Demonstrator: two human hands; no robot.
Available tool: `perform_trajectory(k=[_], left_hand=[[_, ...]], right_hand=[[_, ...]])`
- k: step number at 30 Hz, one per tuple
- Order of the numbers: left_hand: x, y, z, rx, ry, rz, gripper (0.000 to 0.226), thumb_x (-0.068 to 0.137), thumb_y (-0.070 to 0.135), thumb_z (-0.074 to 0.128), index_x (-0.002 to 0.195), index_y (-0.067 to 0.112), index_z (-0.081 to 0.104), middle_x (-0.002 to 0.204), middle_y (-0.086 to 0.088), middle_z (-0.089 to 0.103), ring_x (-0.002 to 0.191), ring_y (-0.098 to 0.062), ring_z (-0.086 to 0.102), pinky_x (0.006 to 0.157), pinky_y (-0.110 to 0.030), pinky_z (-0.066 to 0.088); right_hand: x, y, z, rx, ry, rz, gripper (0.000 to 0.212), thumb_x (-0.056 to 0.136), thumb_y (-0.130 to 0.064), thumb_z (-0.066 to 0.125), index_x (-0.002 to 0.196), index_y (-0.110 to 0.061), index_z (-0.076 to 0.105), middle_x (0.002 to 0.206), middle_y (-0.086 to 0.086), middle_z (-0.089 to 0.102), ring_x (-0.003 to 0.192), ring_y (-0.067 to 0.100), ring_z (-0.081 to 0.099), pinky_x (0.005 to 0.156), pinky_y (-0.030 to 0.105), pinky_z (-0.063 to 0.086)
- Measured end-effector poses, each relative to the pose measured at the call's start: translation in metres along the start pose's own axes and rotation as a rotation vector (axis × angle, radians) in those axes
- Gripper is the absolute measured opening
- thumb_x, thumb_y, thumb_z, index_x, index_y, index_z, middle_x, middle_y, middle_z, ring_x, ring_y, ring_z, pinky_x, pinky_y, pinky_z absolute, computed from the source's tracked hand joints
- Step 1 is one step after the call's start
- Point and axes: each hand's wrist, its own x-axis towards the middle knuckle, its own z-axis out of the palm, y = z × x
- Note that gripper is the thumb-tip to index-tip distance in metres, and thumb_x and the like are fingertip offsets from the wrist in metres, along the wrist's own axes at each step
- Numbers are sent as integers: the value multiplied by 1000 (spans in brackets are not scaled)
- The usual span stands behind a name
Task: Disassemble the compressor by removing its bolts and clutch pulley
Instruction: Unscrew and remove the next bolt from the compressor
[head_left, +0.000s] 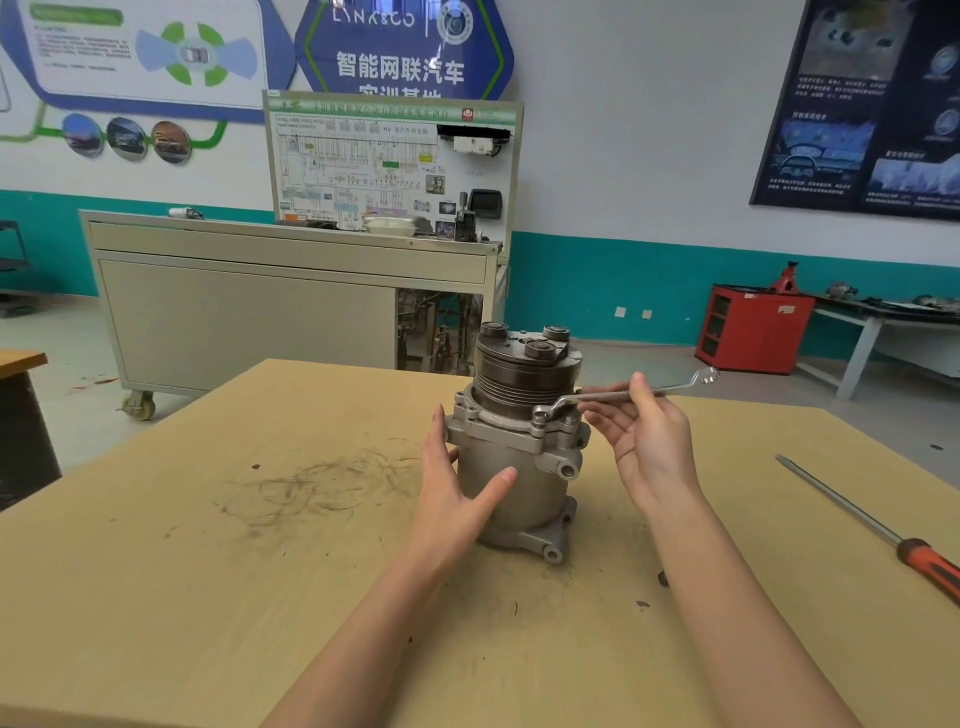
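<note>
L hand (457, 501): compressor (532, 493); R hand (649, 447): wrench (597, 397)

The compressor (519, 483) is stood upright on the table (208, 597), clutch pulley (524, 371) uppermost, and is braced by the left hand (457, 499), fingers (440, 434) flat along its side. A wrench (613, 396) is pinched in the right hand (649, 447), its ring end set on a flange bolt (539, 417); a screwdriver (872, 525) is seen lying well apart

The left forearm (363, 639) and right forearm (737, 613) are bare and sleeveless, smooth and slender, narrowing towards the wrists. The left hand (457, 499) and right hand (649, 447) are bare too, with long, slim fingers.
</note>
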Motion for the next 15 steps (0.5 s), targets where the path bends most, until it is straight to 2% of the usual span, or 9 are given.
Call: perform_trajectory(k=[4, 8, 15], left_hand=[[1, -2, 1, 0, 21, 11, 101, 71, 64, 67, 139, 54, -7, 158, 16, 6, 139, -14, 28, 109, -36, 32], [2, -4, 2, -6, 29, 8, 105, 70, 64, 68, 143, 51, -5, 153, 23, 7, 138, -13, 28, 108, -35, 33], [2, -5, 1, 4, 23, 10, 101, 70, 64, 67, 140, 56, -6, 157, 19, 7, 138, -13, 30, 108, -34, 34]], right_hand=[[-4, 3, 0, -42, 15, -23, 28, 100, -18, 41, 83, -2, 58, 70, 11, 71, 66, 21, 70, 57, 23, 56], [-6, 3, 2, -63, 39, -26, 26, 99, -18, 43, 83, -3, 59, 70, 10, 72, 68, 21, 71, 58, 23, 56], [-6, 7, -1, -104, 86, -45, 25, 98, -18, 46, 83, -3, 60, 69, 9, 72, 67, 22, 71, 57, 23, 56]])
